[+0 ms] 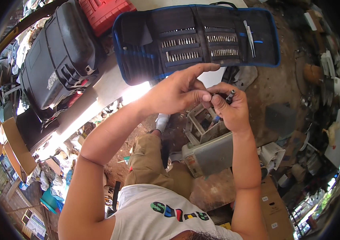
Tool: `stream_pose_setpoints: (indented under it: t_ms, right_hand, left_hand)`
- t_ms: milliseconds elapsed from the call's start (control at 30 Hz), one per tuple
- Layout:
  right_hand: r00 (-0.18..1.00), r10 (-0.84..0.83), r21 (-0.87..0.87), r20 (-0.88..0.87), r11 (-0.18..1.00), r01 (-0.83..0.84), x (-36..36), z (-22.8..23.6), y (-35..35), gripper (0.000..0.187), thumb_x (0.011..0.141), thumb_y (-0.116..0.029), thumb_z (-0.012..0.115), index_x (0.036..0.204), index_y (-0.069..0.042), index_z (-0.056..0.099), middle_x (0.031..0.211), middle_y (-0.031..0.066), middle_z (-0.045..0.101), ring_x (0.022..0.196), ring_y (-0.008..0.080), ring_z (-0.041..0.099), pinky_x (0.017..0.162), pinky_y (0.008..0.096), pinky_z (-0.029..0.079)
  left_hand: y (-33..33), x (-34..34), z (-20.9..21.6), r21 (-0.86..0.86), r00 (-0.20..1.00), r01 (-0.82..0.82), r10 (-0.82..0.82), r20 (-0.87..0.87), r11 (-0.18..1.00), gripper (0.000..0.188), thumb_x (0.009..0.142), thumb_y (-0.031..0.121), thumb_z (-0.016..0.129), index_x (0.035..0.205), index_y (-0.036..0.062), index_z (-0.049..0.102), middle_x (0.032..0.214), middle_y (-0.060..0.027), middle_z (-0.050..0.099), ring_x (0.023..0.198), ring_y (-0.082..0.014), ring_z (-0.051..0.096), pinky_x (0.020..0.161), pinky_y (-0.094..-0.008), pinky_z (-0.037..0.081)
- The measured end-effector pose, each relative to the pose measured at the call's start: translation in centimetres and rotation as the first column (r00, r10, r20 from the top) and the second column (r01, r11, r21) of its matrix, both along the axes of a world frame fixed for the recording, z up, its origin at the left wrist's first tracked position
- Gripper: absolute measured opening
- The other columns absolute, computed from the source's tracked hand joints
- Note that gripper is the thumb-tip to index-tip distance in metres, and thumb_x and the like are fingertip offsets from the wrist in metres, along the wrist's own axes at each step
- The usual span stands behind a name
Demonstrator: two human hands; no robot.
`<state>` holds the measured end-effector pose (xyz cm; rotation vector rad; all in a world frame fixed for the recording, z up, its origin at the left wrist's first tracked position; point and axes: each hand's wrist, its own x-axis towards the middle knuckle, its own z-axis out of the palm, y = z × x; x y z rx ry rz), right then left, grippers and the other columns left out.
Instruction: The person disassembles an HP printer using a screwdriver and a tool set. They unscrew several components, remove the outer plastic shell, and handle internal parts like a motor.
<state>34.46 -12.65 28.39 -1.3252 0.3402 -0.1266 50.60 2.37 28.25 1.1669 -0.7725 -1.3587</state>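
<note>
My right hand (234, 110) is closed around a slim bit driver (230, 97), its dark end poking up between thumb and fingers and a blue part showing below the hand. Thumb to thumb with it, my left hand (178, 91) pinches at the fingertips while its index finger points outward; whatever is between those tips is too small to make out. Just beyond both hands lies an unfolded black tool roll (182, 42) with blue edging. Rows of screwdriver bits (223, 52) fill its loops, and metal tweezers (249, 38) sit in its right panel.
Left of the roll, a black hard case (60, 56) and a red case (104, 14) rest on the pale table (102, 86). Below my hands are a wooden frame (196, 124) and a grey metal box (210, 154). Scattered clutter and a cardboard box (274, 208) lie around.
</note>
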Motion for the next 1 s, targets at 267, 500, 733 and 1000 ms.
stream_pose_setpoints:
  t_ms: [267, 500, 733, 1000]
  right_hand:
    - [0.968, -0.219, -0.361, -0.125, 0.919, 0.161, 9.5, -0.5, -8.5, 0.018, 0.099, -0.022, 0.070, 0.105, -0.005, 0.073, 0.081, -0.0020, 0.069, 0.061, 0.0031, 0.049, 0.054, 0.0220, 0.040]
    - [0.944, -0.124, -0.748, -0.307, 0.645, -0.159, 18.9, -4.8, -9.5, 0.027, 0.097, -0.029, 0.069, 0.108, -0.005, 0.073, 0.089, 0.0025, 0.072, 0.072, 0.0115, 0.060, 0.067, 0.0299, 0.049]
    - [0.879, -0.104, -0.811, -0.466, 0.446, -0.377, 22.2, -5.6, -9.8, 0.027, 0.094, -0.030, 0.070, 0.111, -0.010, 0.074, 0.096, 0.0073, 0.074, 0.088, 0.0220, 0.067, 0.084, 0.0371, 0.052]
    - [0.893, -0.188, -0.115, -0.409, 0.981, 0.153, 27.4, -5.2, -12.8, 0.013, 0.098, -0.021, 0.067, 0.091, -0.010, 0.068, 0.071, -0.0024, 0.056, 0.052, 0.0078, 0.041, 0.045, 0.0240, 0.033]
  left_hand:
    - [-7.6, 16.3, 0.7, -0.026, 0.211, -0.215, 0.072, 0.975, 0.976, 0.047, 0.090, 0.030, 0.069, 0.127, 0.0006, 0.064, 0.118, -0.0267, 0.069, 0.113, -0.0401, 0.066, 0.098, -0.0457, 0.052]
    - [-7.6, 16.8, 1.4, 0.406, 0.115, -0.203, -0.390, 0.914, 0.891, 0.050, 0.085, 0.017, 0.071, 0.132, 0.0011, 0.061, 0.119, -0.0248, 0.068, 0.115, -0.0387, 0.065, 0.101, -0.0451, 0.051]
    - [-4.6, 17.0, 1.1, 0.374, 0.235, -0.122, -0.340, 0.911, 0.919, 0.088, 0.075, 0.019, 0.085, 0.149, 0.0010, 0.041, 0.139, -0.0244, 0.055, 0.132, -0.0386, 0.053, 0.111, -0.0423, 0.044]
    - [-4.3, 14.9, 1.3, -0.313, -0.120, -0.448, 0.290, 0.949, 0.838, 0.051, 0.082, 0.020, 0.078, 0.127, 0.0034, 0.061, 0.116, -0.0206, 0.064, 0.112, -0.0380, 0.062, 0.099, -0.0431, 0.050]
